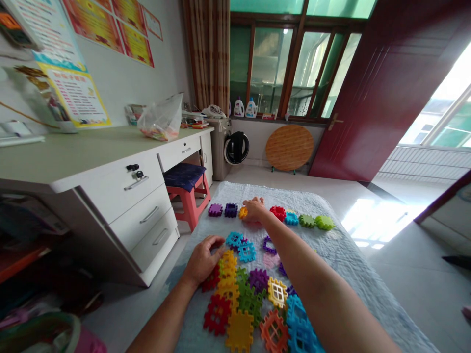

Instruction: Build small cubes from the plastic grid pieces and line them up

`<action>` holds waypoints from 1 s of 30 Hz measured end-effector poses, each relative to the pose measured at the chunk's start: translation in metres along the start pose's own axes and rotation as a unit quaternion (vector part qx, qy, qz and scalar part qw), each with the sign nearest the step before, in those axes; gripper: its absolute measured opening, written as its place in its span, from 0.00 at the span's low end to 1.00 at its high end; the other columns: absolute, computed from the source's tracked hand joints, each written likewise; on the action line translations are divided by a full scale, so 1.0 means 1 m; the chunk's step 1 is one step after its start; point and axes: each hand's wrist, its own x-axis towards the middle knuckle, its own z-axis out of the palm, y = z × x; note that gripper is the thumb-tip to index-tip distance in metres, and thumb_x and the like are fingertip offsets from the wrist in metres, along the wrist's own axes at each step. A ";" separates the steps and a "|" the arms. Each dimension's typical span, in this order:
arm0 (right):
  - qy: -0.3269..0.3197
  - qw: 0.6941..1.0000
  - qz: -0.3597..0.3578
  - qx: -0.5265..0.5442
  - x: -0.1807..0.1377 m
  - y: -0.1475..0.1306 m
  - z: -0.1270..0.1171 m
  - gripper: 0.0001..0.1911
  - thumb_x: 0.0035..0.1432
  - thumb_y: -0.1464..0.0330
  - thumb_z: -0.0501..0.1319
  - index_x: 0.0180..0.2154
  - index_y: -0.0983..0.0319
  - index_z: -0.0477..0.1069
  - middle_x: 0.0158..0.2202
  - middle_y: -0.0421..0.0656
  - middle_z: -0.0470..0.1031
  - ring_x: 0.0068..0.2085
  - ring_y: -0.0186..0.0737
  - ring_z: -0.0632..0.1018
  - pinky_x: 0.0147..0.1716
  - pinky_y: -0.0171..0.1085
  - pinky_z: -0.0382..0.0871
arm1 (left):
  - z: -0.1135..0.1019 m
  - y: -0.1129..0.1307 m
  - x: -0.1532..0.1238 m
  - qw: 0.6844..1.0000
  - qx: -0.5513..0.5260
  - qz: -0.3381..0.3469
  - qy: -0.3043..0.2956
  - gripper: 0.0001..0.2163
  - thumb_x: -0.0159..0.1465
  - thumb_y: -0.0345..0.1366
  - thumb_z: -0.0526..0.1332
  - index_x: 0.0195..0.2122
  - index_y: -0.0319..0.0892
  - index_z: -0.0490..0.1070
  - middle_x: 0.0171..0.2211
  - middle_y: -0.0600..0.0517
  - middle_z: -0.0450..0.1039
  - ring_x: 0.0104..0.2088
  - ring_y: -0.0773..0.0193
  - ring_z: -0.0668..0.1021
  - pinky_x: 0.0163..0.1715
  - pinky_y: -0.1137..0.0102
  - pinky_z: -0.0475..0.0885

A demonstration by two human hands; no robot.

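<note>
My right hand (pixel 254 210) reaches to the far row of toothed plastic building blocks, its fingers curled at a yellow block (pixel 243 212) that it partly covers. Left of that block are a dark purple block (pixel 231 210) and a lighter purple block (pixel 215 210). To its right stand a red block (pixel 277 213), a blue block (pixel 291 218) and green blocks (pixel 306 220). My left hand (pixel 206 257) rests open, thumb apart from the fingers, beside the loose pile. Near its fingertips lies a blue window-shaped block (pixel 234 239); yellow pieces (pixel 228 264) lie by its thumb.
A pale blue cloth (pixel 316 245) covers the low surface under the blocks. The white desk (pixel 91 166) stands at left, with a pink stool (pixel 189 196) partly under it. Behind are a washing machine (pixel 221 147), a round wooden tabletop (pixel 289 147) and a red door (pixel 353 108).
</note>
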 end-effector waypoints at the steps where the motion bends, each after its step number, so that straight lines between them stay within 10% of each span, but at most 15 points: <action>1: 0.001 1.000 0.001 0.001 0.000 0.000 0.000 0.32 0.41 0.59 0.65 0.51 0.59 0.67 0.43 0.49 0.75 0.52 0.58 0.64 0.53 0.55 0.47 | 0.000 0.000 0.000 1.000 0.001 0.000 0.000 0.12 0.58 0.41 0.60 0.40 0.43 0.74 0.40 0.49 0.78 0.42 0.58 0.78 0.46 0.64 0.72; 17: 0.041 0.999 -0.005 0.016 -0.021 -0.003 -0.019 0.39 0.41 0.55 0.67 0.55 0.59 0.61 0.50 0.50 0.70 0.53 0.56 0.61 0.52 0.52 0.47 | 0.001 -0.004 0.000 1.000 0.003 -0.006 -0.002 0.12 0.58 0.41 0.59 0.40 0.41 0.73 0.41 0.48 0.77 0.42 0.58 0.78 0.47 0.65 0.72; 30: 0.119 0.978 -0.068 0.156 -0.179 0.058 -0.029 0.23 0.50 0.68 0.62 0.50 0.62 0.69 0.47 0.49 0.73 0.46 0.46 0.71 0.46 0.42 0.62 | -0.003 -0.001 0.001 0.998 0.043 0.031 0.018 0.12 0.58 0.41 0.57 0.39 0.42 0.73 0.39 0.50 0.77 0.41 0.60 0.78 0.43 0.67 0.73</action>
